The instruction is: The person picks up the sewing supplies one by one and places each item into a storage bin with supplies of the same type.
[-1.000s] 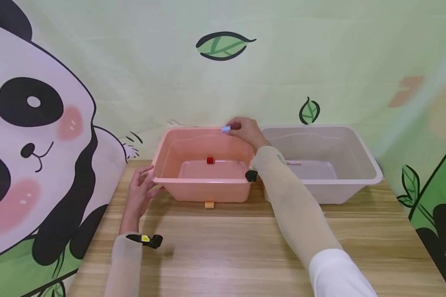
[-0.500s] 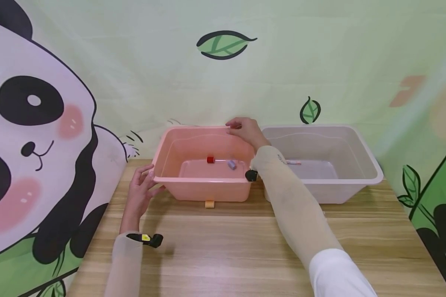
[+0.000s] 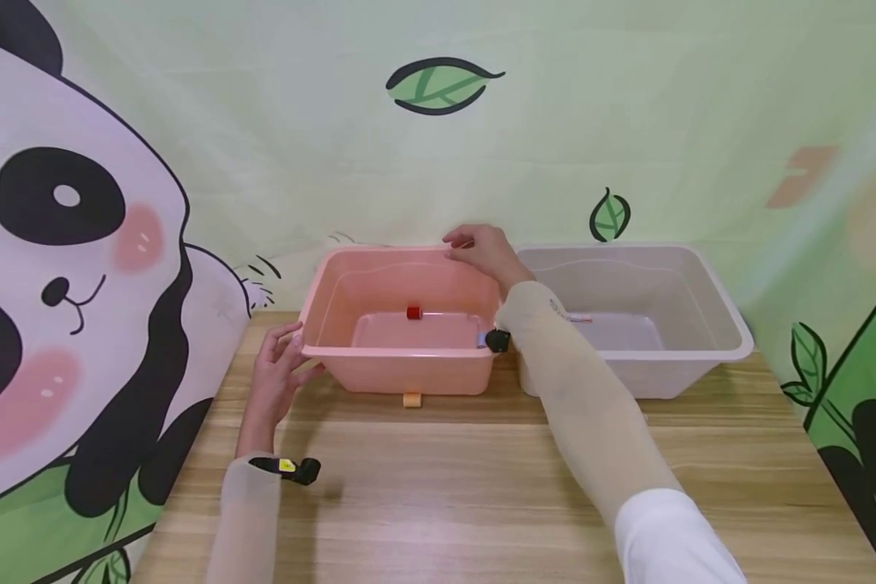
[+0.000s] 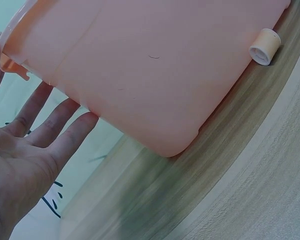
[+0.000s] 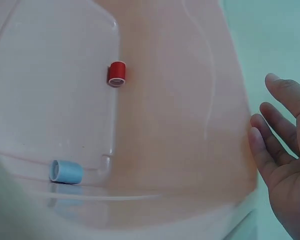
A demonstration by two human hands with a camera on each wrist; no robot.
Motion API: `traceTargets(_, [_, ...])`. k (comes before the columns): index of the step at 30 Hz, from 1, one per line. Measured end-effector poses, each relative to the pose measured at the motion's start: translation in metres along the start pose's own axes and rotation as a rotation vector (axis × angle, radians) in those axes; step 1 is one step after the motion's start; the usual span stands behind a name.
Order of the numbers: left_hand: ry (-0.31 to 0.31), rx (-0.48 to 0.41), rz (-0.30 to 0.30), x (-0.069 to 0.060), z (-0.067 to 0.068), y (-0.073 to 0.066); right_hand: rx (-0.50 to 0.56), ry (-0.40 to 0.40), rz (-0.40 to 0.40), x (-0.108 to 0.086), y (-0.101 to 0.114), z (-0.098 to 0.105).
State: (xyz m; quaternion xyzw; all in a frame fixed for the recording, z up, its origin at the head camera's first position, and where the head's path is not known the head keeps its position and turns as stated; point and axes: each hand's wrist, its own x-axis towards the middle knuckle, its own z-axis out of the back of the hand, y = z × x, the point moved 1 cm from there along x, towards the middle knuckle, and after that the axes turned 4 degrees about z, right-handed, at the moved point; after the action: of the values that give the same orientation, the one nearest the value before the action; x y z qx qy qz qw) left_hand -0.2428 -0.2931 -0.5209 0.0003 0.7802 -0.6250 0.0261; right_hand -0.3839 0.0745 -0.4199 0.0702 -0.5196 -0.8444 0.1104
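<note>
A pink plastic bin (image 3: 401, 375) stands on the wooden table. My left hand (image 3: 273, 385) touches its left end; in the left wrist view the fingers (image 4: 70, 132) are spread, tips against the outer wall. Over the back right rim, my right hand (image 3: 487, 255) hovers, nothing between its fingers. Inside the bin lie a red thread spool (image 5: 117, 73), near the back wall, and a light blue thread spool (image 5: 67, 172), near the right end. The wrist camera partly covers the blue one in the head view. A pale orange thread spool (image 4: 265, 46) lies outside, by the front wall.
A light grey bin (image 3: 628, 378) stands right of the pink one, holding a small white and red strip (image 3: 578, 318). My right forearm crosses its left part. Behind both bins hangs a printed cloth backdrop (image 3: 277, 146) with a panda and leaves.
My right hand has let go of the blue thread spool, which has dropped into the pink bin and rolled to its right end. My left hand stays in place.
</note>
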Motion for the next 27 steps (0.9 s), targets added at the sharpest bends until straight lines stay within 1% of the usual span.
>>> traceTargets(3, [0.003, -0.008, 0.003, 0.001, 0.000, 0.000, -0.012, 0.005, 0.033, -0.001, 0.005, 0.002])
traceTargets(8, [-0.001, -0.009, 0.010, 0.001, 0.000, 0.000, -0.015, 0.031, 0.047, -0.004, 0.013, 0.004])
traceTargets(14, [-0.003, 0.003, 0.018, 0.001, 0.001, -0.001, -0.128, 0.035, 0.125, -0.008, 0.018, 0.006])
traceTargets(22, [0.006, 0.000, 0.004, 0.001, 0.001, -0.001, -0.151, 0.048, 0.185, -0.013, 0.018, 0.009])
traceTargets(27, [0.009, 0.004, -0.003, 0.001, 0.001, 0.000, -0.160, 0.051, 0.197, -0.018, 0.019, 0.009])
